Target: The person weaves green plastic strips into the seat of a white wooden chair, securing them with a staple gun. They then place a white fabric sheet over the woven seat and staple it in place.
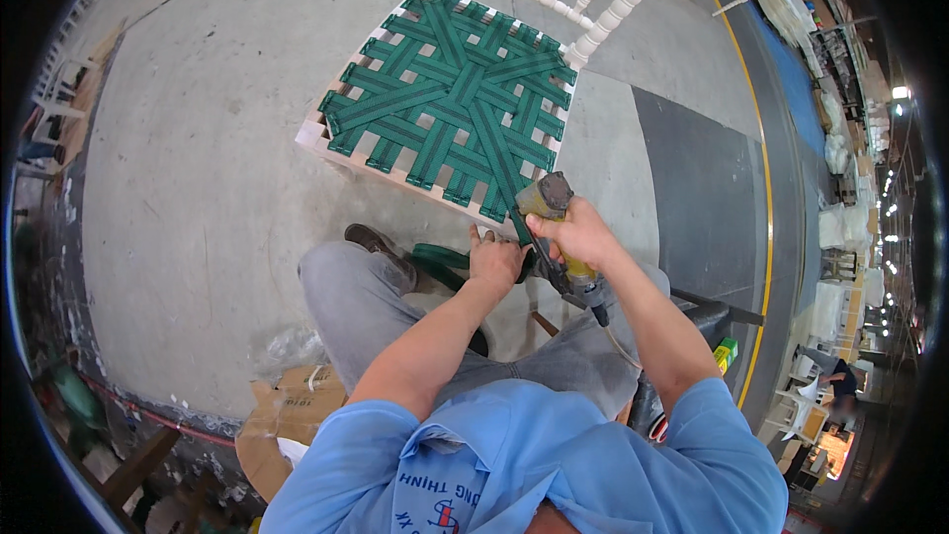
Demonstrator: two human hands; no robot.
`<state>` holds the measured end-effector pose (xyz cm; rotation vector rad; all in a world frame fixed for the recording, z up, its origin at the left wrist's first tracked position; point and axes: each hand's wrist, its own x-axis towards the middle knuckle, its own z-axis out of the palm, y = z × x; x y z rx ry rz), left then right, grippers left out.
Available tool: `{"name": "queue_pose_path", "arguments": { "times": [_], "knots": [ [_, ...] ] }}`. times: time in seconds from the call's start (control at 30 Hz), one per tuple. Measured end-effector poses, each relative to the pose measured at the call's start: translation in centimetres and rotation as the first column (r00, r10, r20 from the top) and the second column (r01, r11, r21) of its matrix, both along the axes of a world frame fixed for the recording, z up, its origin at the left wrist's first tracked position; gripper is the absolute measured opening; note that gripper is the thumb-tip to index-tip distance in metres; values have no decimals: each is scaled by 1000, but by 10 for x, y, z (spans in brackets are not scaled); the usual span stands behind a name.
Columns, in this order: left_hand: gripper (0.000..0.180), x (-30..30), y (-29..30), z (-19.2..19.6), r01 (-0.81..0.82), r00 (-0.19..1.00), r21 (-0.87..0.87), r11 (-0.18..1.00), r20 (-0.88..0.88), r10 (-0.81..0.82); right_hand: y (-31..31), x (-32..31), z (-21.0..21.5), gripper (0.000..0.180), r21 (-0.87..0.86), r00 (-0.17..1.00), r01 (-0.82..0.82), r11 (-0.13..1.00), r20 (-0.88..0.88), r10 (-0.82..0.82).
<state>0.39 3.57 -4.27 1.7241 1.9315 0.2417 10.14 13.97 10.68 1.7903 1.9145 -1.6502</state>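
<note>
A white wooden chair (583,51) with turned spindles stands in front of me, its seat woven with green webbing (445,99). Two diagonal straps cross over the weave. My right hand (576,234) grips a worn, yellowish pneumatic staple gun (549,196), its nose beside the strap at the near right corner of the seat. An air hose hangs from its handle. Close by, my left hand (496,262) is at the front rail, fingers bent around the strap's lower end; its grip is partly hidden. A loose length of webbing (440,261) loops below the rail.
My knees flank the area below the seat, with a dark shoe (379,247) at left. A cardboard box (287,415) and clear plastic lie at lower left. A small green and yellow box (727,354) is at my right. White chairs and a person stand far right.
</note>
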Motion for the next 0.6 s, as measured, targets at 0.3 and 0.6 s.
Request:
{"name": "queue_pose_path", "arguments": {
  "times": [0.3,0.6],
  "knots": [
    [51,3,3,5,-40,998,-91,995,38,44,-10,24,39,38,10,960,169,986,-227,-162],
    [32,-63,22,82,-271,152,-384,883,889,433,-14,77,50,36,23,934,304,952,-205,-294]
  ]
}}
